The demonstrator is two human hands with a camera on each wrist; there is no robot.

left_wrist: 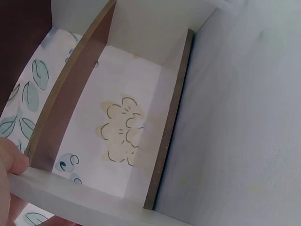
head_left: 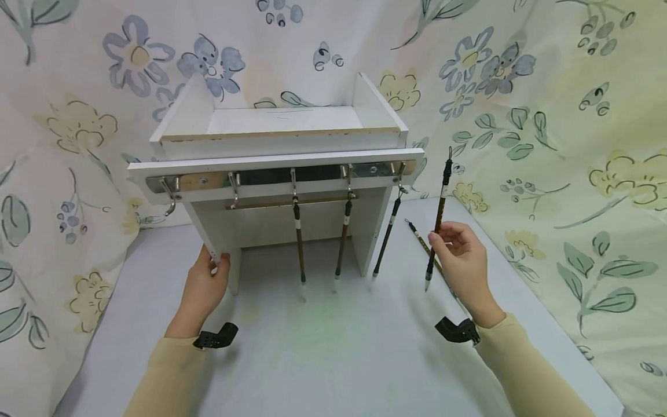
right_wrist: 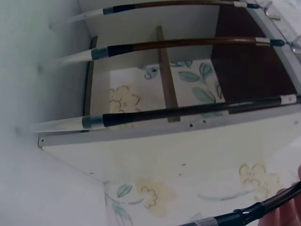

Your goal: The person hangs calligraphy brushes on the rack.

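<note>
My left hand (head_left: 202, 289) grips the lower left side panel of a white shelf (head_left: 281, 143); in the left wrist view a thumb (left_wrist: 18, 160) lies against that panel. To the right of the shelf, my right hand (head_left: 465, 267) pinches a dark-handled calligraphy brush (head_left: 441, 211) upright, its loop on top and pale tip pointing down. Three calligraphy brushes, a left one (head_left: 299, 243), a middle one (head_left: 343, 240) and a right one (head_left: 387, 237), hang tip-down from the shelf's metal hooks. The two leftmost hooks, one by the rail's end (head_left: 168, 197), carry nothing.
Another brush (head_left: 420, 238) lies on the white table (head_left: 312, 359) behind my right hand, partly hidden by it. Floral cloth (head_left: 521, 69) hangs behind and at both sides. Black straps (head_left: 458, 330) circle both wrists.
</note>
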